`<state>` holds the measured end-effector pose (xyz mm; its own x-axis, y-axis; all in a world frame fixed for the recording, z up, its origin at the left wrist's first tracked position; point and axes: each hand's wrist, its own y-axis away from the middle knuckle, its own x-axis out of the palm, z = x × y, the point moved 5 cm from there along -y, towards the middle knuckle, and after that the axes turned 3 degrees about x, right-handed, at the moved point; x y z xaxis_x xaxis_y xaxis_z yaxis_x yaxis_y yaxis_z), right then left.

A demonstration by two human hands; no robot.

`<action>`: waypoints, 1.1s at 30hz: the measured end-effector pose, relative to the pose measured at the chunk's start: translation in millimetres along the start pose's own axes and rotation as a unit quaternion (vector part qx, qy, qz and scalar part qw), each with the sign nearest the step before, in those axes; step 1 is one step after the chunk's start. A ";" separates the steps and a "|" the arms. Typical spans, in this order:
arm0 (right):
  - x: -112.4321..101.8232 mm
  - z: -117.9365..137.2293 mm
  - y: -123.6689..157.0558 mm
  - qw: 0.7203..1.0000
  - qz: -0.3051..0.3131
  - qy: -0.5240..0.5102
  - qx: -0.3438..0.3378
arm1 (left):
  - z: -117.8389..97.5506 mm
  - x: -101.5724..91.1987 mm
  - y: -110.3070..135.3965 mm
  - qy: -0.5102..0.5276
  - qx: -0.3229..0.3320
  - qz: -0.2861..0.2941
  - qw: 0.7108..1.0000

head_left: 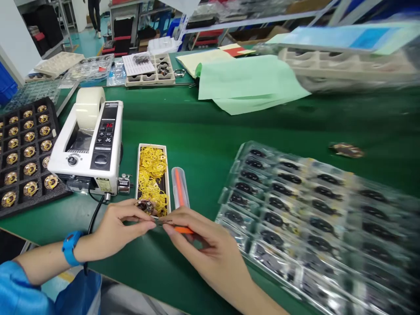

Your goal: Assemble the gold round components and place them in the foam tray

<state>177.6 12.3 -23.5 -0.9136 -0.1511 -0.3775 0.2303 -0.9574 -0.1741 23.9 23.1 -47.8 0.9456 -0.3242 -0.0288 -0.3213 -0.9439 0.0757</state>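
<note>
My left hand (127, 225) pinches a small round watch part (145, 206), dark with gold glints, between thumb and fingertips. In my right hand (205, 245) are orange tweezers (183, 229), their thin tip meeting the left fingertips; the fingers hide much of them. Both hands are at the near end of a narrow white box (168, 188) heaped with yellow rings (152, 168). Just right of that box lies a clear plastic case (183, 186) with an orange strip inside. What lies between the fingertips is too small to make out.
A white tape dispenser (111, 153) stands left of the box. Farther left, a black foam tray (19, 175) holds several gold-rimmed round parts. Clear trays (249, 245) with dark parts cover the right, below a loose round piece (347, 150). Green sheets (249, 83) lie at the back.
</note>
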 end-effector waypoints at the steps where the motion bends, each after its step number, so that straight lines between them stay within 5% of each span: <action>1: 1.3 -0.5 0.1 1.000 -0.006 -0.007 -0.006 | -2.1 -1.2 0.0 -0.017 0.009 -0.007 1.000; 5: -2.0 -3.6 -0.4 0.998 -0.045 -0.050 -0.006 | -5.7 -0.5 0.1 -0.021 0.020 0.000 1.000; 12: -6.7 -19.1 -4.0 0.991 -0.043 -0.062 0.107 | 7.9 9.8 2.2 0.184 -0.082 0.071 0.977; 26: -2.7 -24.4 -2.2 0.988 -0.029 -0.078 0.129 | 2.6 12.0 5.2 0.052 -0.091 0.112 0.988; 33: 1.6 -18.8 2.5 0.992 -0.087 0.008 0.089 | -2.6 17.1 3.7 0.053 -0.062 0.113 0.990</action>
<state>183.0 14.3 -41.7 -0.9286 0.0226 -0.3704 0.0058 -0.9971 -0.0756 39.0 14.3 -45.4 0.8520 -0.5123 0.1080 -0.5235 -0.8305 0.1901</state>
